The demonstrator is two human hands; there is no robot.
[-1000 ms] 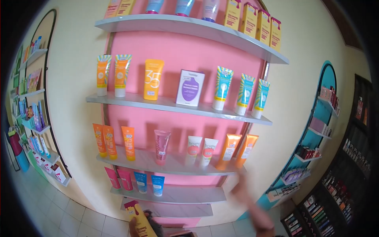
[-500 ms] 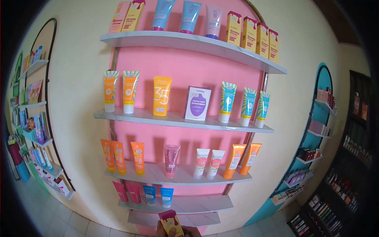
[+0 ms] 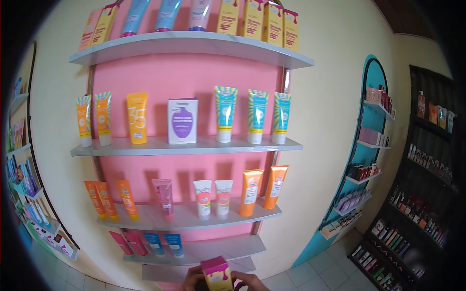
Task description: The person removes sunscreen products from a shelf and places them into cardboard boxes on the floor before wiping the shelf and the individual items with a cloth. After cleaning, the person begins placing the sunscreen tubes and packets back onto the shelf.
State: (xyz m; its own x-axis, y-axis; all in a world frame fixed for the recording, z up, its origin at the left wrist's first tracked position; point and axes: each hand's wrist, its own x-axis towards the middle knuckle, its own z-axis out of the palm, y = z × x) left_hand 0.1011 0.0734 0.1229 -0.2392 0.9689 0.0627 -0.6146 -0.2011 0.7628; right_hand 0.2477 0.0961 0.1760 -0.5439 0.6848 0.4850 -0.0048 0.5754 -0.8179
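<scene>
At the bottom middle, I hold a yellow skincare box (image 3: 218, 280) with a magenta dripping pattern on its top, tilted so the top and front show. My left hand (image 3: 192, 279) is closed around the box's left side. On the other side, my right hand (image 3: 251, 281) has its fingers bent against the box's right edge. A dark magenta patch shows beneath those fingers, and I cannot make out what it belongs to. Both hands are partly cut off by the lower frame edge. Matching yellow boxes (image 3: 253, 20) stand on the top shelf.
Ahead, the top shelf (image 3: 189, 43) also carries blue tubes. Lower, a second shelf (image 3: 194, 147) holds sunscreen tubes and a white-purple box (image 3: 183, 121). Orange, pink and white tubes stand on the third shelf (image 3: 184, 220). A dark rack (image 3: 412, 160) stands right.
My view has turned right, so the shelves sit further left. The yellow box has risen slightly and turned more upright. My right hand shows more fully beside it.
</scene>
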